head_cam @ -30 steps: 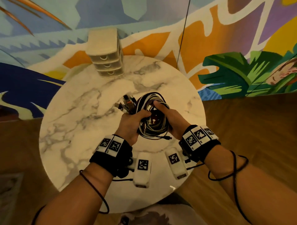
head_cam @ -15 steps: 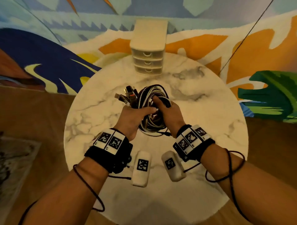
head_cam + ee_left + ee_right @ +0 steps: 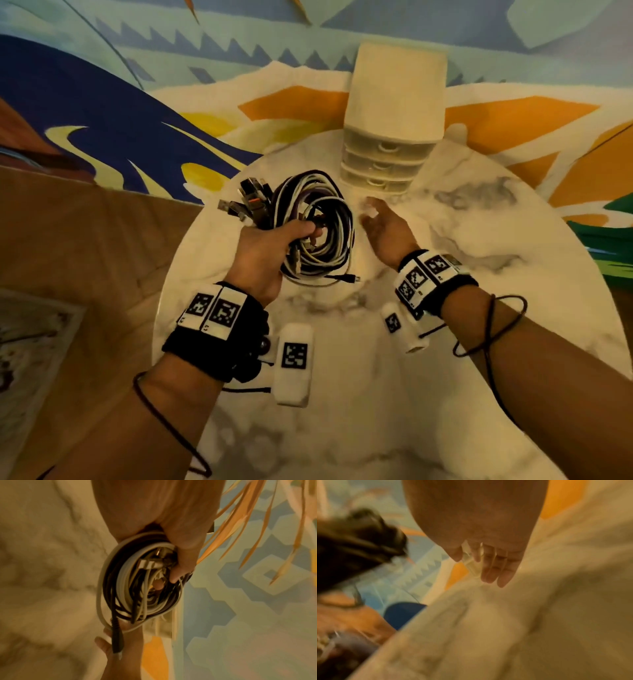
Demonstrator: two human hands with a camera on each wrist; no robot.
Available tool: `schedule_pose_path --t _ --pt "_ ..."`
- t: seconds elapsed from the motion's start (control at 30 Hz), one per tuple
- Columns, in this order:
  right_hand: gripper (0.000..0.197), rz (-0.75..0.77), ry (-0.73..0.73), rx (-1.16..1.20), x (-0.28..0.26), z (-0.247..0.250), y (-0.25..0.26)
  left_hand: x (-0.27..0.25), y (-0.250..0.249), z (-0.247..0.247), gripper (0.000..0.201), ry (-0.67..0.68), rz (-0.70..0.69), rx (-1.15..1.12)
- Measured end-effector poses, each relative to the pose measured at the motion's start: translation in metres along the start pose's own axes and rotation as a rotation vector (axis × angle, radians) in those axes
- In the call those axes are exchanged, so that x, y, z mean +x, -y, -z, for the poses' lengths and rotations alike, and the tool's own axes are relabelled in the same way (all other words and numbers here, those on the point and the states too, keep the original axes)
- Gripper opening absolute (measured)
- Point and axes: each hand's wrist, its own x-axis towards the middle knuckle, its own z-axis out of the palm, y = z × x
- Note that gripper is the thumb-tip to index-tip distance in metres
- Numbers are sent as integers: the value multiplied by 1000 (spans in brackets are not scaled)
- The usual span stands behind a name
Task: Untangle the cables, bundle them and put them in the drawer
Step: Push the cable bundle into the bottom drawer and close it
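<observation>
A coiled bundle of black and white cables [image 3: 318, 222] hangs above the marble table, its plugs [image 3: 245, 202] sticking out to the left. My left hand [image 3: 274, 246] grips the coil, thumb over its near side; the left wrist view shows the fingers curled through the cable bundle [image 3: 137, 585]. My right hand [image 3: 380, 219] is off the coil, open, fingers stretched toward the cream drawer unit [image 3: 394, 113] at the table's far edge. In the right wrist view the right hand [image 3: 491, 563] holds nothing. All three drawers [image 3: 385, 164] are shut.
The round marble table [image 3: 479, 274] stands against a painted wall. Wooden floor [image 3: 85, 257] lies to the left, past the table's edge. Thin black cords loop around both forearms.
My right hand has let go of the coil and moved right and forward toward the drawer unit. The left hand keeps its hold on the bundle. The head view has swung left.
</observation>
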Motion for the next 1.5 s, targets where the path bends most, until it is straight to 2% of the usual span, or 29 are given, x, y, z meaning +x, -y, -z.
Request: schedule_pose_path --t 0.1,0.23,0.4,0.6,0.7,0.73,0.8,0.9,1.0,1.17,1.3,1.4,1.5 --pt "64 5 -37 -400 34 5 -7 19 -9 7 12 16 -25 -29" --pt "71 28 -24 -601 51 8 -12 36 -13 7 14 24 -33 -39" --pt "66 38 -53 -567 44 6 -9 46 -9 -3 12 45 -3 -38" --pt "56 145 5 -577 -42 -15 -36 49 -9 -15 13 90 2 -68" --pt "51 283 -27 -527 -66 -20 -42 53 -8 -25 13 91 14 -63" --pt "49 300 -74 -504 -66 -18 -41 55 -6 -29 12 90 19 -57" --pt "49 225 -165 -452 -54 -5 -42 60 -3 -38 11 96 25 -37" --pt "38 141 -189 -470 -40 12 -46 68 1 -56 9 102 61 -12" --pt "26 203 -172 -462 -49 6 -46 77 7 -71 8 107 106 -7" --pt "22 225 -174 -439 -67 -5 -61 87 24 -79 8 107 131 55" --pt "20 276 -229 -429 -73 -10 -66 93 40 -82 12 74 158 170" --pt "17 312 -263 -419 -70 -9 -66 93 47 -88 3 142 224 203" --pt "13 325 -234 -380 -69 -7 -69 95 51 -91 17 182 259 229"
